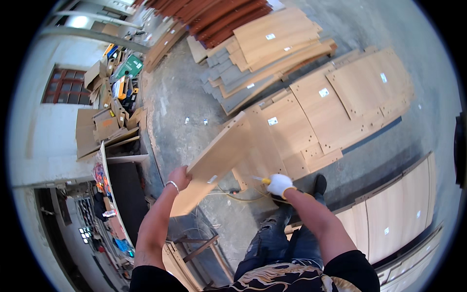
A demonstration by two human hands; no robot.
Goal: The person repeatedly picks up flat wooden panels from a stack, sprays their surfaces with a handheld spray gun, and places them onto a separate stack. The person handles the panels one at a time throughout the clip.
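Note:
My bare left hand (180,178), with a bracelet at the wrist, is closed on the left edge of a light wooden panel (216,158). The panel is tilted, its far end beside the stacked panels, and carries a small white label. On my right hand (280,185) is a white glove with a yellow cuff. Its fingers are wrapped round a slim tool with a yellow handle (266,180), whose thin pale tip points left; its exact kind is too small to make out. The tool is apart from the held panel, near the low stack of drilled wooden panels (311,117).
Farther off lie another panel stack (272,41) and red-brown boards (219,19). Cardboard boxes (104,124) crowd the left wall. A wooden stand (204,250) is near my left arm, and a thin hose (243,198) crosses the floor. More panels (389,214) lie at right.

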